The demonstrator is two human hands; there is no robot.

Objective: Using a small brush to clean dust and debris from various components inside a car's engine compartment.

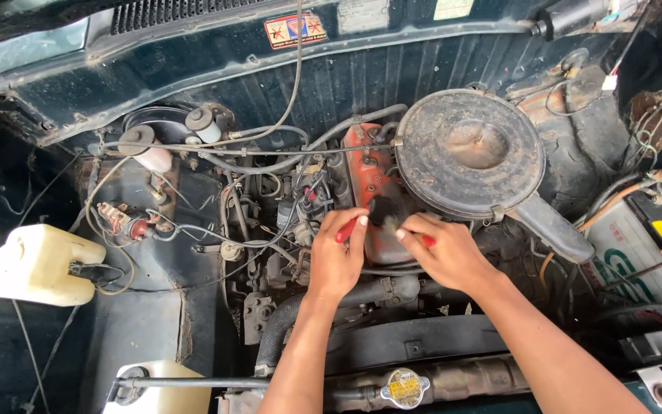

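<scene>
Red-handled tool (pixel 351 227) is gripped over the red valve cover (pixel 369 184) of the engine, just beside the round air cleaner housing (pixel 469 152). Its handle is wrapped by the fingers (pixel 358 224) of the left hand (pixel 335 259). The right hand (pixel 444 253) is set close alongside, its fingers curled onto a second red piece (pixel 428 241). A radiator cap (pixel 405 388) is seen below, a white reservoir (pixel 38 264) far left.

Car repair setting, open engine bay, air cleaner (pixel 469 151), battery (pixel 641 249), radiator cap (pixel 405 388)

Engine bay (pixel 147 307) with round air cleaner (pixel 469 149), battery (pixel 641 253)
</scene>
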